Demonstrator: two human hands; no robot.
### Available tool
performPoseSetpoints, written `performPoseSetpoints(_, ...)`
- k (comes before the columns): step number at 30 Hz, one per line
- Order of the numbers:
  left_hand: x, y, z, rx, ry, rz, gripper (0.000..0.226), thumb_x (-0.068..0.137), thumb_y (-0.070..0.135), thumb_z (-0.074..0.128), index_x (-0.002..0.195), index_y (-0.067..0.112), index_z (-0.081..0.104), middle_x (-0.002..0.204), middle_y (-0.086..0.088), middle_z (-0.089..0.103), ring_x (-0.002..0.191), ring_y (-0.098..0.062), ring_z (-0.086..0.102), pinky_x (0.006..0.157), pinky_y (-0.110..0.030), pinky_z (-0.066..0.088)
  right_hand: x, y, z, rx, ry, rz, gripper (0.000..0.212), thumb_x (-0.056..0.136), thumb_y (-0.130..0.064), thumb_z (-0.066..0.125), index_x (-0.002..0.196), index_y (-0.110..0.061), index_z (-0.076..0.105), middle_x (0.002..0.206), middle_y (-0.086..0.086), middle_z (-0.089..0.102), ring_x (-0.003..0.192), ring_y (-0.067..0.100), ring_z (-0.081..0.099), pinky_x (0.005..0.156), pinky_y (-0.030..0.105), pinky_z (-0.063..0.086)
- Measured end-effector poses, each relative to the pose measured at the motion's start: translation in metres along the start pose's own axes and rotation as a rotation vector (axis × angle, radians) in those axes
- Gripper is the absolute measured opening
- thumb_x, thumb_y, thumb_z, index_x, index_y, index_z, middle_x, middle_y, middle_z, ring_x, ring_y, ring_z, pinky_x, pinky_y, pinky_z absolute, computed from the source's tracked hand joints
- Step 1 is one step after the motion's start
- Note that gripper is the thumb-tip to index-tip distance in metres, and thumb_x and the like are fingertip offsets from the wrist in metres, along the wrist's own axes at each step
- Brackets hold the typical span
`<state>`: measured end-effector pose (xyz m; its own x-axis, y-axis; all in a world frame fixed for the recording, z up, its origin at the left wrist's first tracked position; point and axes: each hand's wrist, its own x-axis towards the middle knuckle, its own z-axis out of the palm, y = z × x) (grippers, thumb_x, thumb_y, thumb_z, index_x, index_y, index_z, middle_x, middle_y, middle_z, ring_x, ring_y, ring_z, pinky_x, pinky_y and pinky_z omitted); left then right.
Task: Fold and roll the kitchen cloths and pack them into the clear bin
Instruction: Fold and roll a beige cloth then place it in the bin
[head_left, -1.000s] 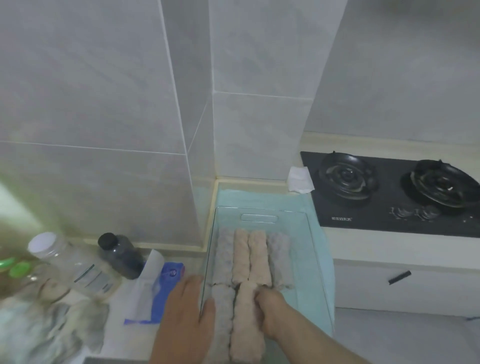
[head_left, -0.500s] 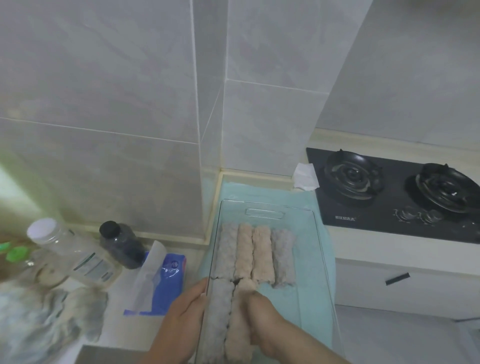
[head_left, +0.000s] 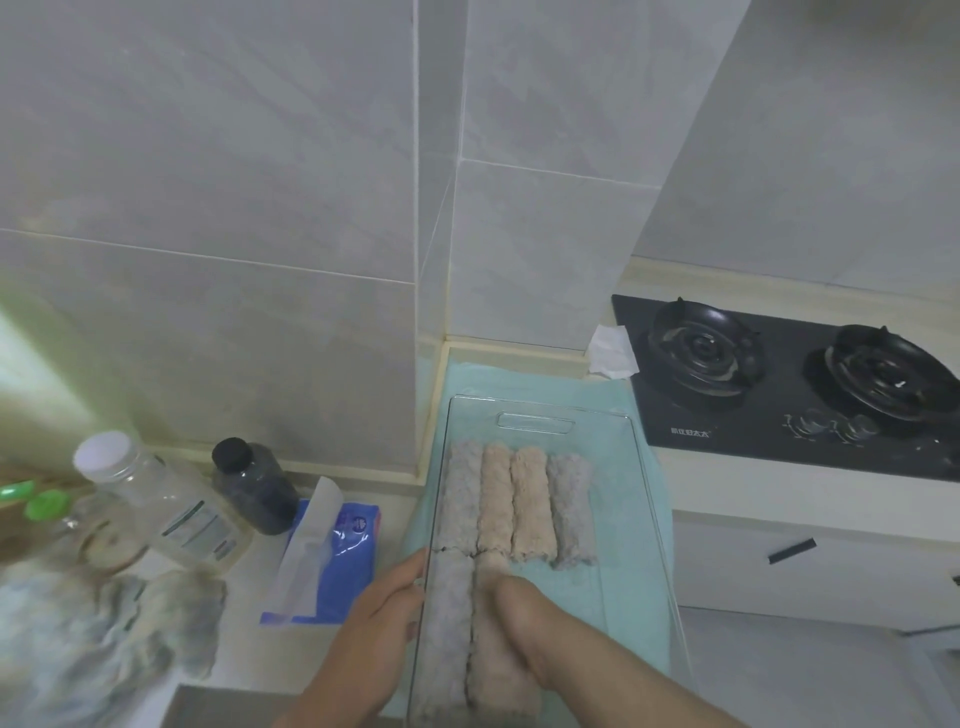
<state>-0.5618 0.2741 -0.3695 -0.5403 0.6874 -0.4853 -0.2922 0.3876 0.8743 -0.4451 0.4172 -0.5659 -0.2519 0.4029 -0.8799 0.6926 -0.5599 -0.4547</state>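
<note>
A clear bin (head_left: 644, 499) stands on a teal cloth on the counter. Its far row holds several rolled cloths (head_left: 514, 504), grey at the ends and beige in the middle. In the near row a grey roll (head_left: 447, 639) lies at the left beside a beige roll (head_left: 498, 686). My right hand (head_left: 519, 623) is inside the bin, its fingers curled over the beige roll. Flat against the outside of the bin's left wall rests my left hand (head_left: 379, 629), fingertips at the rim. A heap of loose grey cloths (head_left: 98, 639) sits at the lower left.
Left of the bin lie a blue packet (head_left: 337, 561), a dark bottle (head_left: 254, 488) and a clear jar with a white lid (head_left: 150, 493). A black gas hob (head_left: 789, 384) is to the right, a white tissue (head_left: 613, 353) at its corner. Tiled walls close off the back.
The view has tilted and shifted a little. My left hand slid up along the bin's left wall. My right hand stays on the beige roll, pressing it against the grey one.
</note>
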Motion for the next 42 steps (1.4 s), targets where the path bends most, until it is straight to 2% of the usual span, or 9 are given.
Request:
performPoseSetpoints(4, -0.002, 0.006, 0.001, 0.006, -0.051, 0.018, 0.048, 0.097, -0.004, 0.033, 0.087, 0.035, 0.058, 0.067, 0.041, 0.062, 0.068, 0.023, 0.057, 0.054, -0.007, 0.046, -0.103, -0.049, 0.001, -0.083, 0.107, 0.053, 0.056, 0.090, -0.039, 0.033, 0.133, -0.011, 0.054, 0.134, 0.009, 0.056, 0.123, 0.027, 0.052, 0.109, 0.040, 0.037)
performPoseSetpoints(8, -0.001, 0.007, 0.002, 0.007, -0.055, 0.017, 0.047, 0.097, -0.005, 0.033, 0.086, 0.032, 0.060, 0.065, 0.039, 0.062, 0.065, 0.021, 0.058, 0.051, -0.006, 0.045, -0.104, -0.038, 0.010, 0.095, -0.043, 0.105, 0.041, 0.093, -0.029, 0.034, 0.103, -0.008, 0.068, 0.086, 0.011, 0.075, 0.089, 0.027, 0.070, 0.088, 0.042, 0.056)
performPoseSetpoints(12, 0.001, 0.007, 0.000, 0.047, -0.053, 0.028, 0.046, 0.098, -0.001, 0.034, 0.084, 0.036, 0.058, 0.067, 0.036, 0.064, 0.070, 0.017, 0.060, 0.054, -0.011, 0.046, -0.104, -0.036, 0.011, 0.052, 0.008, 0.093, 0.040, 0.096, -0.028, 0.032, 0.102, -0.008, 0.066, 0.097, 0.010, 0.072, 0.091, 0.026, 0.067, 0.087, 0.035, 0.054)
performPoseSetpoints(17, 0.002, 0.010, -0.001, 0.059, -0.020, 0.034, 0.044, 0.099, 0.002, 0.034, 0.084, 0.036, 0.056, 0.094, 0.020, 0.056, 0.086, 0.001, 0.053, 0.062, -0.019, 0.044, -0.129, -0.043, -0.009, -0.400, 0.138, -0.065, 0.036, 0.102, -0.028, 0.032, 0.123, -0.007, 0.051, 0.114, 0.009, 0.056, 0.092, 0.023, 0.056, 0.080, 0.033, 0.048)
performPoseSetpoints(24, 0.006, 0.002, -0.002, 0.105, -0.024, 0.030, 0.041, 0.100, 0.005, 0.035, 0.086, 0.037, 0.058, 0.097, 0.019, 0.059, 0.090, 0.000, 0.055, 0.067, -0.022, 0.046, -0.134, -0.036, 0.002, -0.769, 0.057, -0.188, 0.030, 0.092, -0.011, 0.047, 0.071, -0.028, 0.036, 0.075, -0.009, 0.041, 0.075, 0.008, 0.055, 0.070, 0.021, 0.048)
performPoseSetpoints(28, 0.011, 0.000, -0.008, 0.176, 0.000, 0.016, 0.030, 0.101, 0.012, 0.036, 0.113, 0.025, 0.060, 0.118, 0.006, 0.057, 0.105, -0.010, 0.053, 0.089, -0.028, 0.047, -0.142, -0.050, -0.003, -1.029, 0.016, -0.245, 0.012, 0.096, -0.017, 0.041, 0.096, -0.013, 0.052, 0.114, 0.008, 0.057, 0.103, 0.021, 0.056, 0.084, 0.024, 0.040)
performPoseSetpoints(30, 0.015, 0.001, -0.010, 0.188, 0.025, 0.047, 0.034, 0.102, 0.014, 0.035, 0.130, 0.018, 0.053, 0.128, 0.001, 0.053, 0.114, -0.015, 0.050, 0.096, -0.029, 0.043, -0.149, -0.060, -0.013, -1.148, 0.025, -0.264, 0.029, 0.096, -0.019, 0.041, 0.115, -0.003, 0.055, 0.128, 0.016, 0.055, 0.118, 0.029, 0.054, 0.089, 0.029, 0.042)
performPoseSetpoints(34, 0.014, 0.017, -0.010, 0.174, 0.053, 0.176, 0.026, 0.100, 0.015, 0.040, 0.119, 0.023, 0.055, 0.124, 0.001, 0.057, 0.114, -0.017, 0.051, 0.093, -0.027, 0.041, -0.157, -0.076, -0.035, -1.266, 0.080, -0.333, 0.039, 0.092, -0.013, 0.043, 0.129, -0.004, 0.052, 0.133, 0.013, 0.054, 0.120, 0.027, 0.054, 0.098, 0.035, 0.046)
performPoseSetpoints(42, -0.008, 0.057, 0.001, 0.227, 0.220, 0.335, 0.035, 0.095, 0.030, 0.044, 0.128, 0.028, 0.054, 0.135, 0.002, 0.053, 0.127, -0.018, 0.047, 0.110, -0.039, 0.036, -0.210, -0.114, -0.080, -0.955, 0.270, -0.862, 0.039, 0.095, -0.019, 0.043, 0.133, -0.015, 0.049, 0.138, 0.005, 0.049, 0.123, 0.022, 0.049, 0.104, 0.033, 0.039)
